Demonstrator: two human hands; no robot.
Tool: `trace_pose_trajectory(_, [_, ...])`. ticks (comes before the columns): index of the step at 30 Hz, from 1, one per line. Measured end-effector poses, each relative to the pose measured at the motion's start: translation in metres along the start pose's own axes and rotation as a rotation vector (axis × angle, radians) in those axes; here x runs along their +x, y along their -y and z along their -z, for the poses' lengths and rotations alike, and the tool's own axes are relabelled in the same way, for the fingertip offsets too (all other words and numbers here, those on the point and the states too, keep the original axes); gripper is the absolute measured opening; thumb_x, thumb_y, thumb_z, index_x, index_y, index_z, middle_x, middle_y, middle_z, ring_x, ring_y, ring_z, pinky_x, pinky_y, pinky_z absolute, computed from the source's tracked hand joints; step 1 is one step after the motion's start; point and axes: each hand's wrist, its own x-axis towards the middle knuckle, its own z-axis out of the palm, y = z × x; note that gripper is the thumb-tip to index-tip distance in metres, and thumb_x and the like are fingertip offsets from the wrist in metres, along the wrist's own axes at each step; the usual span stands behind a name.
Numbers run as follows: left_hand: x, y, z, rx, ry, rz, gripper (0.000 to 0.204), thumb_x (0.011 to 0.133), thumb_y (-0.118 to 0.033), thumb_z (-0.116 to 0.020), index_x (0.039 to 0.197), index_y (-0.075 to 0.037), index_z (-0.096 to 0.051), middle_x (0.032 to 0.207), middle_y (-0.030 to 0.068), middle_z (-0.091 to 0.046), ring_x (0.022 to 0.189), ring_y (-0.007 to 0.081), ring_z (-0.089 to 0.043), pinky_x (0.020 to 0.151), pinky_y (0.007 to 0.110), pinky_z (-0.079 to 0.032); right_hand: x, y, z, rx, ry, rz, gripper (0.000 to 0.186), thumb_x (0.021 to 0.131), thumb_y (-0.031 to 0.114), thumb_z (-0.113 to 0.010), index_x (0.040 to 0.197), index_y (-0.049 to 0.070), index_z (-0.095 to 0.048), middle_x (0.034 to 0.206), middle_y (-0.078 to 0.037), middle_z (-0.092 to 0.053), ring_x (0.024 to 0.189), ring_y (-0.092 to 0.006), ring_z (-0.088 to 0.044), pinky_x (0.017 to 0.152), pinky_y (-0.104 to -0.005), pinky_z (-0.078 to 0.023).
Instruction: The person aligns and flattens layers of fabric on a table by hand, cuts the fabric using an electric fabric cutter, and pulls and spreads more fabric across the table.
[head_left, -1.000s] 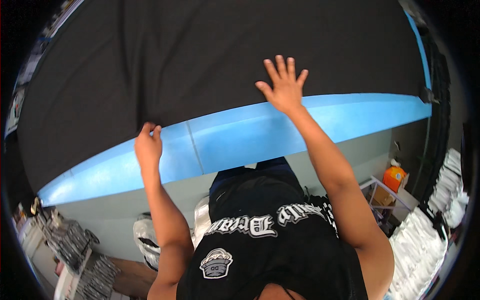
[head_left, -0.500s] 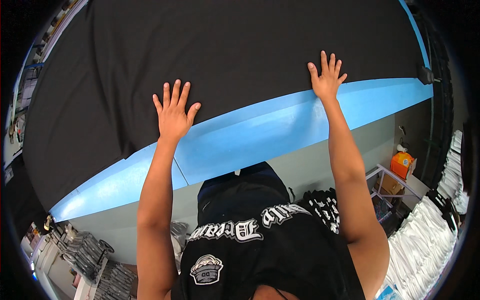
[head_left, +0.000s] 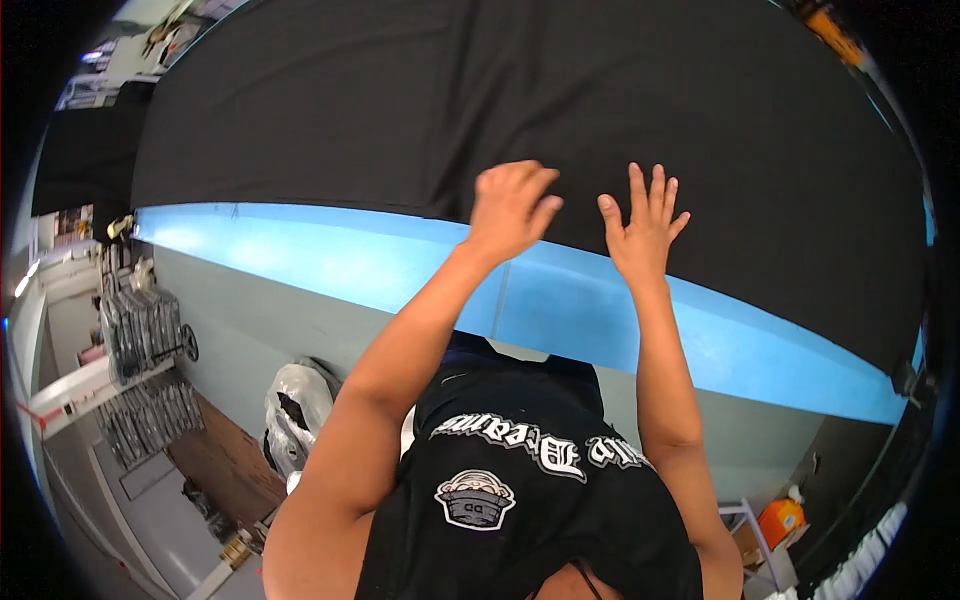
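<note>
A black fabric sheet covers most of the light-blue table, leaving a bare strip along the near edge. On the sheet, the right hand lies with fingers spread wide; over it, the left hand is loosely bent, thumb apart from the fingers.

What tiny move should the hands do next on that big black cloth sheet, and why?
Perhaps the bare left hand should flatten out and stroke the wide black cloth sheet smooth: creases run just beyond that hand, which looks curled, while the bare right hand is spread open.
</note>
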Motion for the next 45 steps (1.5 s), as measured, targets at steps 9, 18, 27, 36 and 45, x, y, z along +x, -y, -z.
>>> trace_pose_trajectory(9, [-0.109,0.237,0.182,0.368,0.202,0.133,0.024,0.075,-0.007,-0.066,0.098,-0.011,-0.067,0.092,0.0029,-0.057,0.089,0.0236,-0.052,0.075,0.037,-0.042,-0.002,-0.008,-0.058,-0.331,0.085,0.011,0.064,0.09,0.058,-0.042,0.144,0.025,-0.032,0.152,-0.008,-0.023,0.141,-0.0333,-0.014,0.104,-0.0679,-0.005])
trace_pose_trajectory(18, [-0.101,0.233,0.161,0.078,0.146,0.406,0.015,0.088,-0.015,-0.058,0.099,-0.006,-0.063,0.078,0.0072,-0.058,0.072,0.0286,-0.065,0.06,0.037,-0.05,-0.007,0.042,-0.085,-0.327,0.028,-0.193,0.063,0.091,0.06,-0.035,0.143,0.023,-0.034,0.151,-0.01,-0.024,0.141,-0.0335,-0.015,0.106,-0.0655,-0.005])
trace_pose_trajectory(27, [-0.089,0.194,0.124,-1.201,-0.411,0.839,0.011,0.086,-0.004,-0.063,0.096,-0.001,-0.062,0.081,0.0024,-0.058,0.066,0.0089,-0.056,0.06,0.027,-0.055,-0.004,0.038,-0.086,-0.321,0.007,-0.169,0.063,0.091,0.059,-0.036,0.143,0.024,-0.033,0.151,-0.009,-0.025,0.141,-0.0323,-0.015,0.106,-0.0655,-0.006])
trace_pose_trajectory(36, [-0.119,0.335,0.277,-0.997,-0.784,0.774,0.013,0.084,-0.001,-0.064,0.097,-0.002,-0.064,0.089,0.0054,-0.065,0.072,0.0105,-0.06,0.06,0.023,-0.051,-0.004,0.035,-0.085,-0.336,0.01,-0.177,0.063,0.091,0.06,-0.034,0.144,0.026,-0.032,0.152,-0.009,-0.023,0.141,-0.032,-0.014,0.105,-0.0659,-0.006])
trace_pose_trajectory(45, [-0.167,0.375,0.259,-0.898,-0.67,0.914,0.033,0.088,-0.015,-0.064,0.119,-0.009,-0.054,0.097,0.0068,-0.059,0.067,0.0146,-0.059,0.058,0.029,-0.054,-0.004,0.027,-0.081,-0.369,0.03,-0.164,0.063,0.092,0.058,-0.036,0.144,0.023,-0.031,0.152,-0.01,-0.023,0.141,-0.0318,-0.015,0.104,-0.0666,-0.007])
